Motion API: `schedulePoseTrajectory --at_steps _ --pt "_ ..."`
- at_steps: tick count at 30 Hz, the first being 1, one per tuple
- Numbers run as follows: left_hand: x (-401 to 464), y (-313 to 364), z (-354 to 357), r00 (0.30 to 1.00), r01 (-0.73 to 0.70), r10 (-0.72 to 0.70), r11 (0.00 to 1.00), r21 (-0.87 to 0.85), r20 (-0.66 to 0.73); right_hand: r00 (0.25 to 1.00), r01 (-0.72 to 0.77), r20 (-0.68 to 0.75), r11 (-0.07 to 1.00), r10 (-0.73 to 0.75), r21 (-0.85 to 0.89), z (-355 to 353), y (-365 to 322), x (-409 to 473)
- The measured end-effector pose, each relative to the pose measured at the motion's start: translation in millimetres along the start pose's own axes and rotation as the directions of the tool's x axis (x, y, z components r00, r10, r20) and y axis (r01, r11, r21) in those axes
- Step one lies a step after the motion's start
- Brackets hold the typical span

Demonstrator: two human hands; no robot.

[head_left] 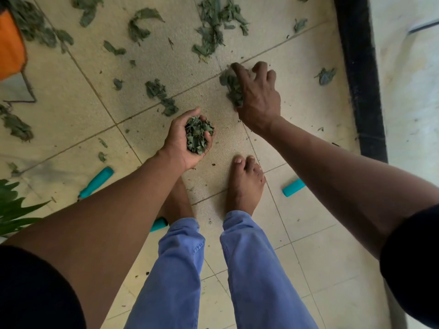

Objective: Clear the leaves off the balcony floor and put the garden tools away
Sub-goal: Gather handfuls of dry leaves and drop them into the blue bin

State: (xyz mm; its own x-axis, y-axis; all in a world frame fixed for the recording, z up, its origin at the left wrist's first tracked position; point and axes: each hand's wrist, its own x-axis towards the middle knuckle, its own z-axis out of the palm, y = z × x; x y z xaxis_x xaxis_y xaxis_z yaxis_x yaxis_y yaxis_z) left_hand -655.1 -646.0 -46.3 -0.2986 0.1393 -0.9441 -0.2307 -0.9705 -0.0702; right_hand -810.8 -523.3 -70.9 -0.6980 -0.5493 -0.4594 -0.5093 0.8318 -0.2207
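Head view: leaves [198, 135] within left grip [184, 143].

No text, label, brand, number or sign can be read anywhere in this view.

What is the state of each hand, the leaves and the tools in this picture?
Left hand: cupped, holding a bunch of leaves.
Right hand: fingers curled on a clump of leaves on the floor.
Scattered leaves: lying on the tiles.
Teal-handled tools: lying on the floor, untouched.
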Motion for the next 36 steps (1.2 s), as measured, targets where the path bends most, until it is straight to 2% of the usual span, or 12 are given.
schedulePoseTrajectory --at_steps 6,14,16,18,20,23,26,28,31,34,36 --pt "0 -8 0 1.0 0.006 -0.006 1.0 0.004 0.014 0.967 0.25 0.093 0.956 -0.238 -0.152 -4 -2 2" --pt "-2 -25 2 1.0 0.022 -0.022 1.0 0.0 0.015 0.947 0.32 0.052 0.942 -0.316 -0.1 11 18 -9" --pt "-5 -28 5 1.0 0.018 -0.018 1.0 -0.006 0.014 0.965 0.26 0.029 0.965 -0.259 -0.024 11 24 -13" --pt "-8 -32 9 1.0 0.013 -0.013 1.0 -0.015 0.006 0.992 0.121 0.007 0.984 -0.123 0.131 2 24 -21" --pt "-15 -35 14 1.0 0.006 -0.006 0.999 -0.033 -0.001 0.999 0.042 -0.04 0.95 -0.031 0.31 -19 16 -37" --pt "-33 -40 25 1.0 -0.009 0.009 0.997 -0.082 -0.006 0.99 0.112 -0.131 0.845 -0.051 0.523 -65 -10 -77" --pt "-60 -46 39 0.998 -0.051 0.055 0.994 -0.1 0.044 0.98 0.2 -0.14 0.77 -0.144 0.605 -107 -41 -121" --pt "-86 -50 51 0.994 -0.063 0.07 0.994 -0.087 0.081 0.971 0.239 -0.122 0.77 -0.208 0.592 -126 -59 -142" --pt "-128 -55 66 0.993 -0.062 0.075 0.989 -0.138 0.09 0.953 0.291 -0.064 0.831 -0.297 0.474 -145 -77 -161" --pt "-164 -52 79 0.987 -0.134 0.148 0.971 -0.198 0.058 0.941 0.338 -0.104 0.904 -0.322 0.263 -164 -89 -174" --pt "-189 -47 92 0.972 -0.22 0.233 0.943 -0.25 0.023 0.936 0.345 -0.147 0.915 -0.319 0.208 -183 -100 -181"
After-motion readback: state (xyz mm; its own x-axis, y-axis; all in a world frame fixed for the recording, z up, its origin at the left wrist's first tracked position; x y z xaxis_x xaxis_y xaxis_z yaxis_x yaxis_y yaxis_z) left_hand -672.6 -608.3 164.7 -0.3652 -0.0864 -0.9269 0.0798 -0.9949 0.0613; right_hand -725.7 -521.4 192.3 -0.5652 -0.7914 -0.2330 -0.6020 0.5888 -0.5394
